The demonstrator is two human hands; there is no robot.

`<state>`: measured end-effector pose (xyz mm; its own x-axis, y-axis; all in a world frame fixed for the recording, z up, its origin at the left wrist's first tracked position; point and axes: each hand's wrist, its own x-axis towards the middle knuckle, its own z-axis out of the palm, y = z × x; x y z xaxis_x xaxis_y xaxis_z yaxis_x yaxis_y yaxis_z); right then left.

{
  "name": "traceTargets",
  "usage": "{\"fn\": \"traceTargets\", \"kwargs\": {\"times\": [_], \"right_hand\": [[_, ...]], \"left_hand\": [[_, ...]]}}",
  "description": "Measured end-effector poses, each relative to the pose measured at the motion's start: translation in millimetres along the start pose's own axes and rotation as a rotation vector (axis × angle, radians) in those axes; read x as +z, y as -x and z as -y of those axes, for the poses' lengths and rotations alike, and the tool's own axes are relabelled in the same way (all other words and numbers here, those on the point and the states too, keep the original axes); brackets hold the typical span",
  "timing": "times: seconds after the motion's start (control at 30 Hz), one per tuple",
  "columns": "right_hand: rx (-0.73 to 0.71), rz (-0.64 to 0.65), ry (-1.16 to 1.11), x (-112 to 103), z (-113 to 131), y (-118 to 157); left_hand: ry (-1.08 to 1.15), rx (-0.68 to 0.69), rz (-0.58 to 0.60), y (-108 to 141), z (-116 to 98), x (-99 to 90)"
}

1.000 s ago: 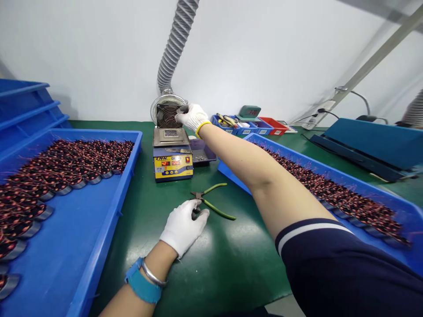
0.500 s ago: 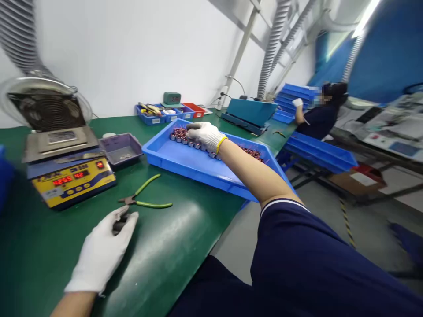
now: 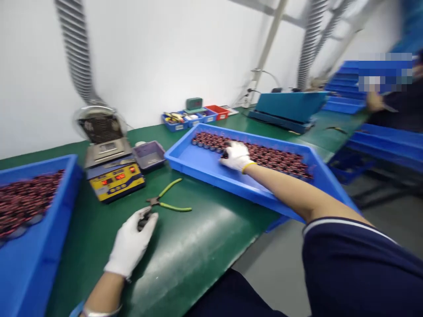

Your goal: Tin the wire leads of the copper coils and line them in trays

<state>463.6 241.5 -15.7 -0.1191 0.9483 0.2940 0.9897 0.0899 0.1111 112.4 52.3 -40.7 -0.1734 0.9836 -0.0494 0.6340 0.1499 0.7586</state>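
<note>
My right hand [image 3: 237,156], in a white glove with a yellow cuff edge, reaches into a blue tray [image 3: 211,169]. Its fingers are curled at the front edge of the rows of small round metal parts with reddish wires [image 3: 277,158]. A dark spot shows between thumb and fingers; what they grip there is hidden. My left hand [image 3: 134,240], also white-gloved, hovers over or rests on the green table [image 3: 198,237]. Its fingers are bent toward the thumb around something dark that I cannot make out. Just beyond its fingertips lie green-handled cutting pliers [image 3: 173,207], handles spread.
A second blue tray [image 3: 62,229] with similar parts stands at left. Behind are a yellow-blue device with red digits [image 3: 117,180], a purple-grey tray [image 3: 150,154], small bins [image 3: 175,125] and a teal box [image 3: 291,108]. A co-worker's arm [image 3: 375,101] shows at far right.
The view has swung left, bringing the left-hand tray into sight. My right hand has shifted along the rows toward the tray's front, uncovering more parts. My left hand stays near the pliers.
</note>
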Motion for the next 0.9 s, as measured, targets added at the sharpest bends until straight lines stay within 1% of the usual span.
{"fn": "traceTargets", "kwargs": {"times": [0.03,0.07,0.13,0.2,0.27,0.33,0.37,0.4,0.47,0.53,0.57,0.6,0.63,0.7,0.77,0.9], "right_hand": [[-0.023,-0.033,0.052,5,-4,-3],[-0.013,-0.064,0.089,10,-9,-5],[0.064,-0.100,0.115,14,-18,-9],[0.128,-0.136,0.102,9,-22,-11],[0.139,-0.198,0.022,-7,-12,-13],[0.069,-0.266,-0.127,-29,15,-14],[-0.013,-0.284,-0.213,-40,36,-14],[-0.125,-0.287,-0.291,-49,61,-15],[-0.446,-0.239,-0.404,-60,118,-15],[-0.782,-0.177,-0.461,-63,177,-16],[-0.879,-0.170,-0.468,-61,203,-18],[-0.920,-0.169,-0.463,-59,226,-20],[-0.921,-0.173,-0.451,-56,245,-22],[-0.870,-0.184,-0.415,-49,270,-27],[-0.825,-0.173,-0.380,-45,279,-31],[-0.768,-0.101,-0.378,-43,274,-37]], "left_hand": [[0.029,0.006,-0.009,0,-1,0.0],[0.051,0.006,-0.016,0,-1,0.0],[0.071,-0.003,-0.023,-2,-1,0.0],[0.073,-0.016,-0.022,-3,-1,0.7],[0.067,-0.026,-0.017,-4,0,2.2],[0.054,-0.016,-0.012,-3,-1,4.0],[0.045,-0.003,-0.009,-3,-1,4.8],[0.037,0.011,-0.006,-3,-1,5.4],[0.031,0.030,-0.004,-2,-1,5.8],[0.035,0.036,-0.004,-2,-1,5.4],[0.038,0.037,-0.001,-2,0,4.9],[0.040,0.039,0.004,-3,0,4.4],[0.042,0.042,0.010,-3,0,4.0],[0.049,0.047,0.018,-3,1,3.6],[0.049,0.056,0.020,-4,2,3.9],[0.022,0.070,0.021,-4,1,5.0]]}}
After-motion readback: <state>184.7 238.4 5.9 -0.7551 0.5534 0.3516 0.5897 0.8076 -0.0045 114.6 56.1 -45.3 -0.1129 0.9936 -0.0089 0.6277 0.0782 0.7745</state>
